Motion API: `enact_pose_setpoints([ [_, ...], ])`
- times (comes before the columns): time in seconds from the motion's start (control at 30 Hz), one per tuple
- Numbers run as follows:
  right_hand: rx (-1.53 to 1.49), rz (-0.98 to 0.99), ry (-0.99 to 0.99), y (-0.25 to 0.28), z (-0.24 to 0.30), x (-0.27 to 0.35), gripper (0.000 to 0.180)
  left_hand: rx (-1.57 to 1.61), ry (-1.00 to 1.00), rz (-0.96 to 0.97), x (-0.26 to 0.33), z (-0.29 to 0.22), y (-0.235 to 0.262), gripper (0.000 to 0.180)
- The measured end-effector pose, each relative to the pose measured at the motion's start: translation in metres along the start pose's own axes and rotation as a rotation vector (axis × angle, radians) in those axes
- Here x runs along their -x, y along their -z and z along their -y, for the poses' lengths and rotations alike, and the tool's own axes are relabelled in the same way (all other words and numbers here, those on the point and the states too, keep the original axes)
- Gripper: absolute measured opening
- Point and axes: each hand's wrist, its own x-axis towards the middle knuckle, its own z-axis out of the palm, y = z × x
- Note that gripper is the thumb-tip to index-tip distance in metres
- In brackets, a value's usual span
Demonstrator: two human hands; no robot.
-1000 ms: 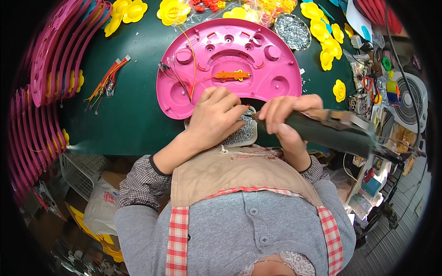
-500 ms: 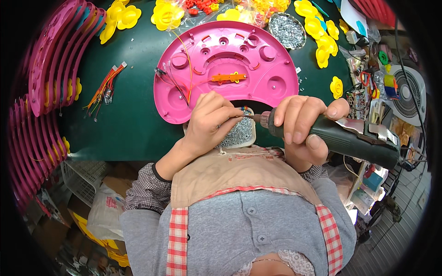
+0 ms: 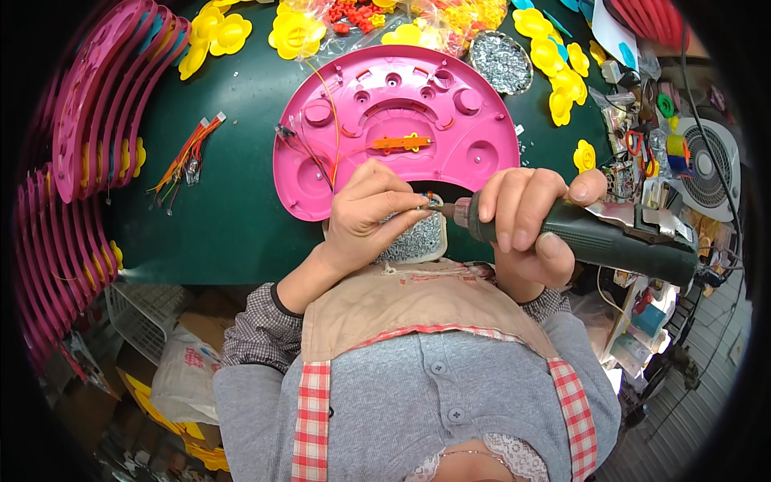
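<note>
My right hand wraps round a dark green electric screwdriver, held almost level with its bit pointing left. At the bit's tip, the thumb and forefinger of my left hand are pinched together; whatever they hold is too small to make out. Just below the pinch is a pale tray of small metal screws, partly covered by my left hand. Beyond both hands lies a pink curved plastic panel, showing round recesses and posts. An orange strip sits in its middle, and thin wires run over its left side.
Pink panels stand stacked at the left. A wire bundle lies on the green table. Yellow flower-shaped parts and a round dish of metal pieces are at the back. A fan stands right.
The whole view has shifted slightly, so the panel and table sit a little lower. My left fingertips still pinch at the bit's tip, and my right hand keeps its grip on the screwdriver.
</note>
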Motion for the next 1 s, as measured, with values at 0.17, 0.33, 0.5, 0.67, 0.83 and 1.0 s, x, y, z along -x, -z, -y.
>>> enact_pose_setpoints([
  [0.17,0.105,-0.014,0.003,0.0,-0.003,-0.002,0.046,-0.154,-0.072,0.022,-0.004,0.005,0.001,0.023],
  [0.33,0.029,-0.089,-0.012,-0.005,-0.005,-0.006,0.047,-0.24,-0.133,-0.006,-0.003,0.005,-0.002,0.025],
  [0.5,0.178,-0.038,0.059,0.01,-0.032,-0.017,0.049,-0.4,-0.117,0.066,-0.029,0.013,0.021,0.037],
  [0.67,0.372,0.012,0.145,0.019,-0.07,-0.029,0.047,-0.603,0.084,0.184,-0.037,0.045,0.033,0.02],
  [0.83,0.479,-0.014,0.069,0.022,-0.09,-0.027,0.043,-0.639,0.083,0.156,-0.032,0.047,0.033,0.019],
  [1.0,0.442,-0.029,0.102,0.031,-0.108,-0.022,0.041,-0.624,0.067,0.138,-0.03,0.051,0.03,0.018],
])
